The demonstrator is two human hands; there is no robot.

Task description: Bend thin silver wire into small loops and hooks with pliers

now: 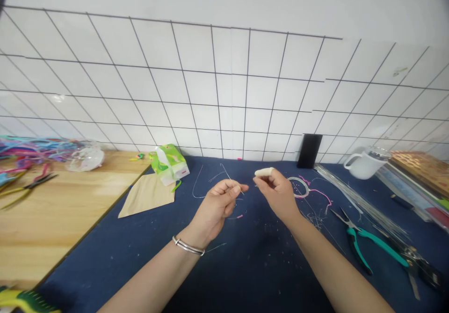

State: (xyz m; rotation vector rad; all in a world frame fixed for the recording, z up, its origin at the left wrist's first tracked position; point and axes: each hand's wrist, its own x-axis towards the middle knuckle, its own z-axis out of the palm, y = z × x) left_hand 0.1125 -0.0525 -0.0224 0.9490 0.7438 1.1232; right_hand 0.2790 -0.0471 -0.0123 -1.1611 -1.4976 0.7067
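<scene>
The left hand [219, 203] pinches a thin silver wire [226, 171] between thumb and forefinger, over the middle of the navy cloth [256, 271], the wire's far end pointing up and away from the body. The right hand [280, 196] is just beyond a gap, thumb and forefinger drawn together, the forefinger in a cream finger cover [264, 171]; whether anything sits between those fingertips cannot be told. The cloth's back edge meets the grid-lined wall [229, 88], ahead of both hands; on the left it borders the wooden tabletop [80, 214] along a slanting line. Between the forearms a dark stretch of cloth, dotted with small specks, gives room toward the body. On the left, a sheet of tan paper [147, 196] and a green tissue pack [171, 165] bound the space. On the right, a white ring [309, 191] with a pink strand [324, 196] lies just beside the right hand, and teal-handled needle-nose pliers [354, 231] lie open near the right forearm, below a bundle of straight wires [361, 203]. The tissue pack carries a printed pattern and a small red mark too small to read; the papers [407, 191] stacked at far right are too blurred to read.
</scene>
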